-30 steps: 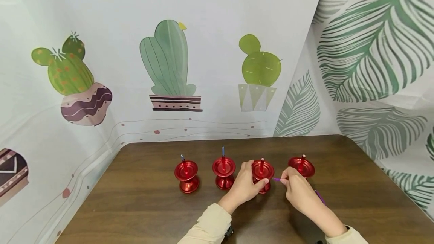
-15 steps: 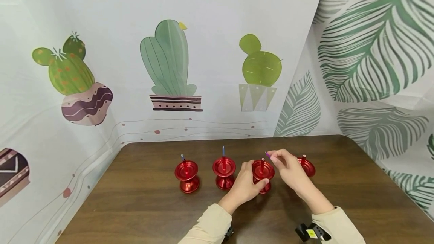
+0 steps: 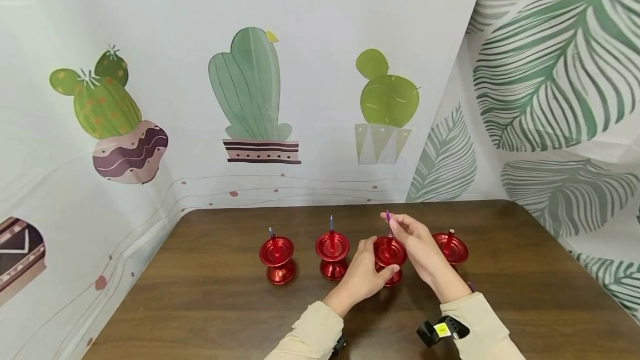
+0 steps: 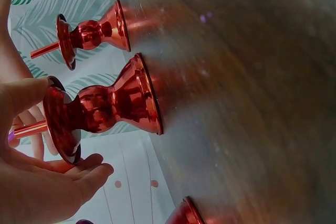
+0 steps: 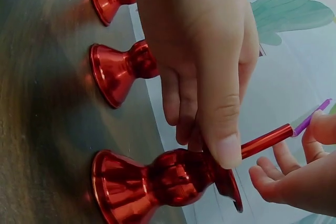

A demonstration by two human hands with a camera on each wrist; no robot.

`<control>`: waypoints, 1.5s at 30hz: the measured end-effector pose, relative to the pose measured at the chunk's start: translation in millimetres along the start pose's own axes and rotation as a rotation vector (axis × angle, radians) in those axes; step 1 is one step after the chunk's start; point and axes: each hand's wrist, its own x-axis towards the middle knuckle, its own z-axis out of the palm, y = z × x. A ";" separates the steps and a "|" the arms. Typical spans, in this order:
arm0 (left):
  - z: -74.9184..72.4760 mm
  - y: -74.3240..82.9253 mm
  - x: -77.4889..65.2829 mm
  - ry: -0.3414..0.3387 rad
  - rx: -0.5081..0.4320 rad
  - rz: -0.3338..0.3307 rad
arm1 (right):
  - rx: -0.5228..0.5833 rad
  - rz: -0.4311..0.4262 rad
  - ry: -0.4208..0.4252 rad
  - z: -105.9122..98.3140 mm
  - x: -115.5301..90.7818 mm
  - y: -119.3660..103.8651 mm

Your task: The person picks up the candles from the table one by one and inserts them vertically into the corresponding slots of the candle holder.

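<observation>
A shiny red candle holder (image 3: 395,279), third from the left, stands upright on the table. My left hand (image 3: 361,276) grips its dish, thumb at the near side and fingers at the far rim. Thumb and fingers of my right hand (image 3: 424,249) pinch a thin purple candle (image 5: 311,118) above that holder. The candle's lower end meets the top of the red tube (image 5: 266,140); whether it sits inside the tube cannot be told. In the left wrist view, the right hand is partly hidden behind the holder (image 4: 97,108).
Left of the hands stand two similar holders (image 3: 280,271) (image 3: 333,268), bearing short blue candles (image 3: 271,231) (image 3: 331,223). A fourth holder (image 3: 459,251), its tube bare, is behind the right forearm. Another purple candle (image 3: 471,286) shows beside the right wrist on the brown table (image 3: 210,293).
My right hand has risen and moved left from beside the third holder to above its tube, turning the purple candle from level to upright. My left hand keeps its grip on the dish.
</observation>
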 end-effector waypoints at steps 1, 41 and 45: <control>-0.2 0.1 0.1 0.000 0.000 0.001 | 0.009 0.000 0.000 0.3 0.4 0.5; 2.1 -3.8 -0.9 0.036 0.015 0.081 | -0.201 -0.188 0.234 19.9 0.7 25.6; 2.2 -3.7 -0.4 0.033 0.011 0.081 | -0.212 -0.192 0.251 19.3 0.4 26.5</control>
